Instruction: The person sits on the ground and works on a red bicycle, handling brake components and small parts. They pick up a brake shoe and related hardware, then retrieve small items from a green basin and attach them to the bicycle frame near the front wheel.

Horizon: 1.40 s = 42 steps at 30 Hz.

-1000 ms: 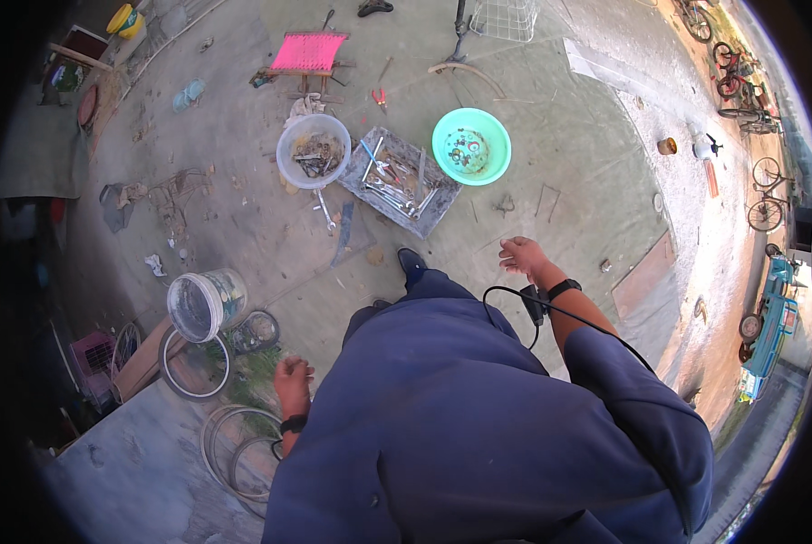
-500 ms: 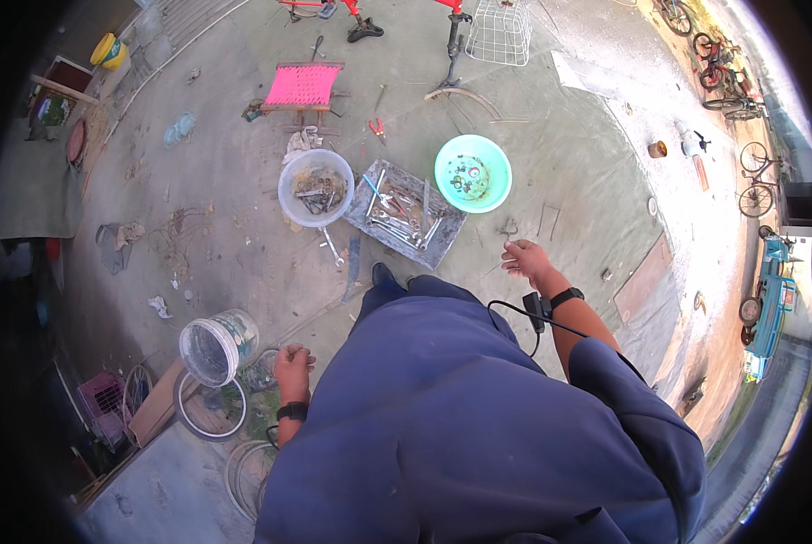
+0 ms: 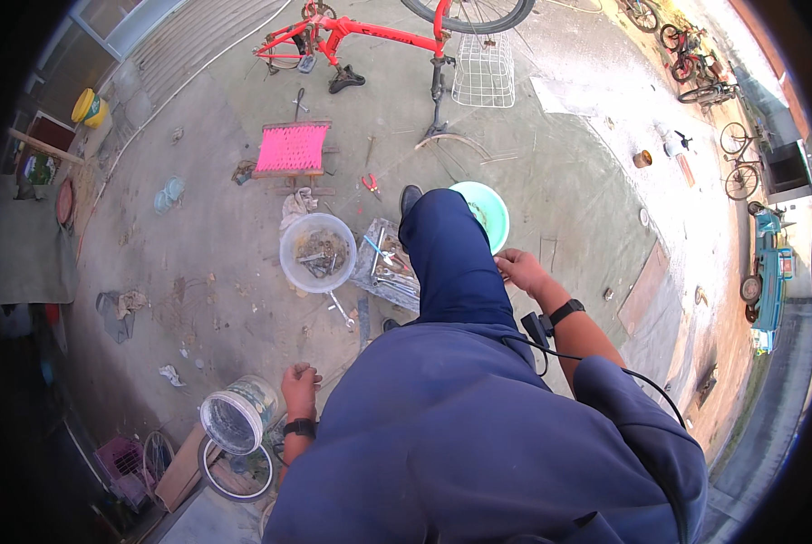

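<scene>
My left hand (image 3: 301, 388) hangs low at my left side with its fingers curled in; nothing shows in it. My right hand (image 3: 521, 270) is held by my right thigh, fingers pinched together; what they hold, if anything, I cannot make out. Just beyond that hand is a turquoise basin (image 3: 494, 207), partly behind my raised leg. The grey tray of tools (image 3: 370, 265), with wrenches in it, is half hidden by the same leg. To its left stands a whitish basin (image 3: 290, 269) with metal parts in it, and a wrench (image 3: 342, 311) lies below.
Ahead are a red bicycle frame (image 3: 370, 33), a pink woven stool (image 3: 292, 149) and red-handled pliers (image 3: 371, 185). A white wire basket (image 3: 483, 77) stands beside the bicycle. Near my left hand are a tipped bucket (image 3: 252, 403) and a wheel rim (image 3: 263, 490). Bicycles (image 3: 741, 159) stand far right.
One leg has come up and forward, covering part of the tray and turquoise basin. More of the red bicycle shows ahead. My right hand has come close to the thigh; my left stays low.
</scene>
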Motion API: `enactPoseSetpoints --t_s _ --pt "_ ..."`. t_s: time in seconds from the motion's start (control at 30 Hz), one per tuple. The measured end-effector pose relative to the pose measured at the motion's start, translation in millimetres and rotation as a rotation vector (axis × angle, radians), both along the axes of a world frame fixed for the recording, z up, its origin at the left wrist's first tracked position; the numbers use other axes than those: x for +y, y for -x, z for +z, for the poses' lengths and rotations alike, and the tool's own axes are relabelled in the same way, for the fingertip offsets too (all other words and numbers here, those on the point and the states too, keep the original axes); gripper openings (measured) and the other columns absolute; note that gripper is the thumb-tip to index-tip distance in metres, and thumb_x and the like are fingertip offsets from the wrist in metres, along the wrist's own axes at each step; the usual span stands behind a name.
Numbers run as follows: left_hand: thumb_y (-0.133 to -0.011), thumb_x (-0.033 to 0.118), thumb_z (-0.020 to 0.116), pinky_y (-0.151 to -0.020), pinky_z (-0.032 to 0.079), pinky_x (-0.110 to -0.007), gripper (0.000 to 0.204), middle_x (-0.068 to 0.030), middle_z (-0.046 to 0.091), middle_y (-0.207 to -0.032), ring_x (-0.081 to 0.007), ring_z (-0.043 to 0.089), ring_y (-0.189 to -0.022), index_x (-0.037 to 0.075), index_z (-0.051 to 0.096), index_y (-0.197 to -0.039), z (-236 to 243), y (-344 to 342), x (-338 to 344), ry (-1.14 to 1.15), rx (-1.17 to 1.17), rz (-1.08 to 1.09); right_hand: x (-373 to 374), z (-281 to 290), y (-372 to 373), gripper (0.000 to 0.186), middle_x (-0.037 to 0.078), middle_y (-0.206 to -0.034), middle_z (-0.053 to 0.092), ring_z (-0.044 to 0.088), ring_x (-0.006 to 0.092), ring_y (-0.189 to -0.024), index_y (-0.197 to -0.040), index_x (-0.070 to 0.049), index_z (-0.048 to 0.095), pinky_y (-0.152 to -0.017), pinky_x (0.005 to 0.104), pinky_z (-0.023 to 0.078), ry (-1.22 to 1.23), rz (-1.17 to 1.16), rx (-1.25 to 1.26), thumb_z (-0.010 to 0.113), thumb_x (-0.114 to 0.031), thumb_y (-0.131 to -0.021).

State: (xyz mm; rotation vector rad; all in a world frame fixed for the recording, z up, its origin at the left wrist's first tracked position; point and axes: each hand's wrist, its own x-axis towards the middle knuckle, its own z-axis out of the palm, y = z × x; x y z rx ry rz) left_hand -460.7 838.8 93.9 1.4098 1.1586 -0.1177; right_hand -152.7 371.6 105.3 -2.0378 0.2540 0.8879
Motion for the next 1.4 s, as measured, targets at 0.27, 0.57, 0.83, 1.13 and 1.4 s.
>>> enactPoseSetpoints --t_s 0.27,0.57,0.83,1.13,1.4 --pt "-0.086 0.007 0.063 -0.057 0.052 -0.026 0.023 -0.0103 0.067 -0.092 -0.0180 0.068 -0.072 -0.002 0.060 -0.108 -26 -93 17 -0.023 0.015 0.027 44 -15 -116 0.041 0.015 -0.106 0.073 0.071 0.0254 -0.090 -0.112 -0.002 0.071 -0.081 0.0372 0.055 -0.002 0.134 0.031 0.061 -0.038 -0.095" --pt "-0.089 0.007 0.064 -0.061 0.052 -0.027 0.022 -0.0091 0.067 -0.093 -0.0170 0.068 -0.076 -0.002 0.060 -0.108 3 -389 20 -0.028 0.190 -0.118 77 -70 -325 0.029 0.004 -0.077 0.070 0.065 0.0124 -0.068 -0.103 -0.006 0.073 -0.070 0.0288 0.054 -0.052 0.419 0.111 0.073 -0.032 -0.090" --pt "-0.092 0.007 0.062 -0.063 0.051 -0.025 0.015 -0.0067 0.067 -0.094 -0.0134 0.066 -0.076 0.000 0.061 -0.105 54 -609 -2 0.034 0.060 -0.294 58 -25 -421 0.043 0.011 -0.114 0.071 0.064 0.0333 -0.107 -0.103 -0.009 0.075 -0.094 0.0433 0.048 -0.005 0.711 0.178 0.051 -0.044 -0.097" --pt "-0.093 0.008 0.063 -0.065 0.050 -0.023 0.015 -0.0048 0.067 -0.093 -0.0115 0.066 -0.077 0.002 0.062 -0.106 75 -757 17 -0.011 -0.012 -0.541 54 -42 -444 0.029 0.004 -0.085 0.070 0.066 0.0143 -0.079 -0.102 -0.006 0.073 -0.074 0.0290 0.053 -0.199 0.130 0.383 0.075 -0.032 -0.088" --pt "-0.091 0.009 0.064 -0.065 0.050 -0.024 0.015 -0.0060 0.066 -0.092 -0.0127 0.066 -0.078 0.001 0.061 -0.105 66 -890 27 -0.051 0.024 -0.920 91 -55 -451 0.027 0.004 -0.085 0.071 0.065 0.0128 -0.072 -0.101 -0.009 0.074 -0.068 0.0300 0.054 -0.252 -0.124 0.293 0.075 -0.032 -0.087"
